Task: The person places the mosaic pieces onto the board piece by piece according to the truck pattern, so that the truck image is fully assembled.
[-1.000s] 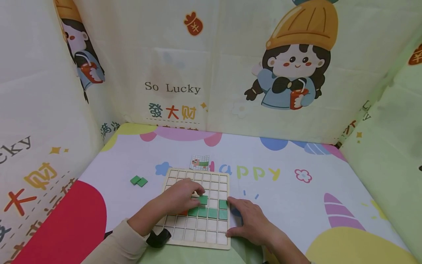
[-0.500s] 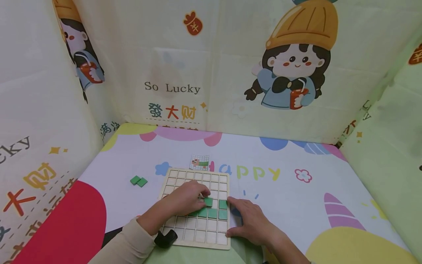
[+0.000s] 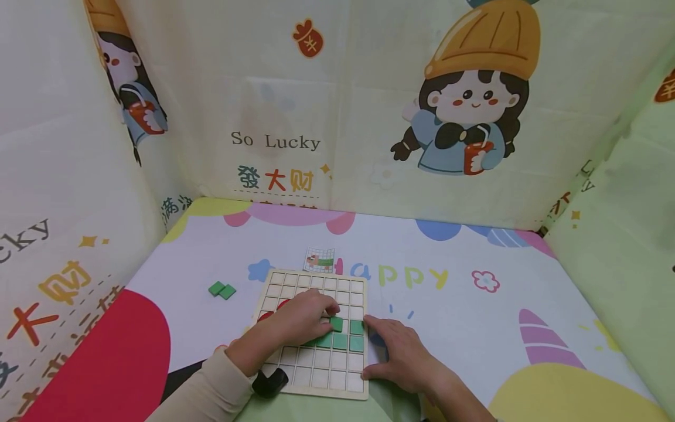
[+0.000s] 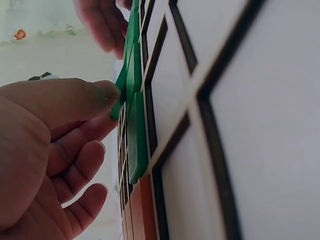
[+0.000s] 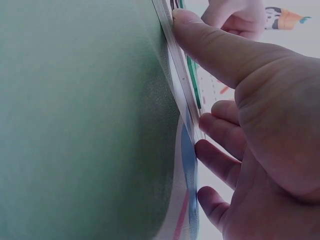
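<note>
My left hand (image 3: 307,319) pinches a green square tile (image 3: 336,323) between thumb and fingers, over a wooden grid board (image 3: 329,375). In the left wrist view the pinched tile (image 4: 120,90) is tilted against the row of tiles. Green tiles (image 3: 340,341) lie in the cells just below it, and another green tile (image 3: 356,327) sits at the right edge. Red pieces (image 3: 265,316) show partly from behind my left hand. At the board's right edge, my right hand (image 3: 403,354) rests with thumb and fingertips touching the rim, fingers fairly straight.
Two loose green tiles (image 3: 222,289) lie on the table left of the board. A small picture card (image 3: 319,259) with a coloured grid pattern lies just behind the board. Printed cloth walls (image 3: 369,193) surround the table at the back and sides.
My left hand has moved right across the board with the green tile, towards the gap beside the right-edge tile. Red pieces at the left have come into sight. My right hand has stayed put.
</note>
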`<act>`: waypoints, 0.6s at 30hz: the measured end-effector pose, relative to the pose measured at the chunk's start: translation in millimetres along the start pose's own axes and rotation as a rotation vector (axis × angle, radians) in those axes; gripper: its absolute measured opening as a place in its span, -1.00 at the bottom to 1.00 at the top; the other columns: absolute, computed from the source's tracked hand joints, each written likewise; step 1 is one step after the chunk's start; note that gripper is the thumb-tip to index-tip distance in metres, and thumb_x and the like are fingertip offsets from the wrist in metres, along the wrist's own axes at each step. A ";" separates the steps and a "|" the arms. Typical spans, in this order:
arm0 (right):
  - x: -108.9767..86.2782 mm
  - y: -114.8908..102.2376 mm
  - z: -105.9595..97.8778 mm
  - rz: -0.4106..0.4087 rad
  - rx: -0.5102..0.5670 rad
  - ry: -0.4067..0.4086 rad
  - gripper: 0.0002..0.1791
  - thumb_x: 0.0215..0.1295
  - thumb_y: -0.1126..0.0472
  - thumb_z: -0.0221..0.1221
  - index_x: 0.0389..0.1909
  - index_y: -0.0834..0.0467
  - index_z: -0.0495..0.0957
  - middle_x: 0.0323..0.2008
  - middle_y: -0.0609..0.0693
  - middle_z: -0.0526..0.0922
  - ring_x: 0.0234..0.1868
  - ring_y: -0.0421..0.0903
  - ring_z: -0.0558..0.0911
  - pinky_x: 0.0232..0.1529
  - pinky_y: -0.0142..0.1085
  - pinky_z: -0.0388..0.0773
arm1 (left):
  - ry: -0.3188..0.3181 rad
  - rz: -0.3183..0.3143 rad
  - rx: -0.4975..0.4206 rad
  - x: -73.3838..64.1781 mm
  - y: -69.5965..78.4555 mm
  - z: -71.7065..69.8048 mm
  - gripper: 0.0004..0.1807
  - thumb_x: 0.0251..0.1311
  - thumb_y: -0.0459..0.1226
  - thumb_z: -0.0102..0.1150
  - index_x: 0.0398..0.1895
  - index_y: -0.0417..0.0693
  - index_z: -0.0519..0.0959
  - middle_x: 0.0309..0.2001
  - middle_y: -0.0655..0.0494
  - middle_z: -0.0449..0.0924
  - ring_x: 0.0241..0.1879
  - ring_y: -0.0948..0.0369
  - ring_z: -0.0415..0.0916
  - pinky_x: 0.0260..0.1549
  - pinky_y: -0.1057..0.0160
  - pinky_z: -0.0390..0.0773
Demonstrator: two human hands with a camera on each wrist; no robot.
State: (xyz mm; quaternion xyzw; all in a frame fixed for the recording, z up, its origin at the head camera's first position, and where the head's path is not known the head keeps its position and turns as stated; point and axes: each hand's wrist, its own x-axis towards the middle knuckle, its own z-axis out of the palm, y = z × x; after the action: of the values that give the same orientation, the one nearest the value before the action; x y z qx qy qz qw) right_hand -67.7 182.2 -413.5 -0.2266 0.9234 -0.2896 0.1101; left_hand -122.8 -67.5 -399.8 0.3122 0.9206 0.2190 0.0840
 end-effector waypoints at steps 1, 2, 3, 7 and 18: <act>-0.1 -0.2 -0.1 0.000 0.001 -0.001 0.06 -0.03 -0.27 0.47 0.43 0.18 0.31 0.31 0.05 0.46 0.34 0.17 0.36 0.24 0.26 0.20 | 0.001 0.003 -0.004 0.3 0.2 0.1 -0.72 0.24 -0.22 0.33 0.00 -0.07 0.68 -0.15 0.23 0.64 -0.08 0.23 0.49 -0.02 0.19 0.53; -0.3 -0.4 -0.1 0.001 0.001 -0.001 0.07 -0.03 -0.27 0.46 0.43 0.18 0.31 0.31 0.05 0.46 0.34 0.17 0.36 0.24 0.26 0.20 | 0.002 0.006 -0.010 0.6 0.5 0.2 -0.72 0.24 -0.23 0.33 0.00 -0.08 0.68 -0.15 0.22 0.64 -0.08 0.22 0.49 -0.01 0.19 0.53; -0.4 -0.5 -0.2 0.002 0.002 -0.002 0.07 -0.03 -0.28 0.46 0.43 0.18 0.31 0.31 0.05 0.46 0.34 0.17 0.36 0.24 0.26 0.20 | 0.002 0.009 -0.015 1.0 0.8 0.3 -0.73 0.24 -0.24 0.33 -0.01 -0.09 0.68 -0.15 0.22 0.64 -0.08 0.22 0.49 -0.01 0.19 0.53; -0.6 -1.2 -1.0 0.003 0.002 -0.005 0.07 -0.03 -0.28 0.46 0.43 0.18 0.30 0.31 0.06 0.46 0.34 0.17 0.36 0.24 0.26 0.20 | -0.001 0.023 -0.030 3.3 1.4 1.4 -0.73 0.23 -0.24 0.33 -0.03 -0.10 0.68 -0.16 0.21 0.66 -0.09 0.21 0.51 -0.01 0.20 0.54; -1.2 -1.8 -1.5 0.000 -0.001 -0.002 0.07 -0.03 -0.28 0.46 0.43 0.18 0.31 0.30 0.06 0.47 0.33 0.17 0.36 0.23 0.27 0.21 | -0.026 -0.006 -0.028 6.4 5.1 3.1 -0.70 0.22 -0.21 0.34 0.00 -0.08 0.68 -0.15 0.22 0.64 -0.09 0.23 0.50 -0.02 0.23 0.54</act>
State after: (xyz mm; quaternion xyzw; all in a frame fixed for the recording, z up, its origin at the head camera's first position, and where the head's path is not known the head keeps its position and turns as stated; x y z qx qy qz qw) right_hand -66.5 182.2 -411.2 -0.2268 0.9235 -0.2887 0.1110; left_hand -124.2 -58.9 -400.3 0.3109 0.9172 0.2277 0.1008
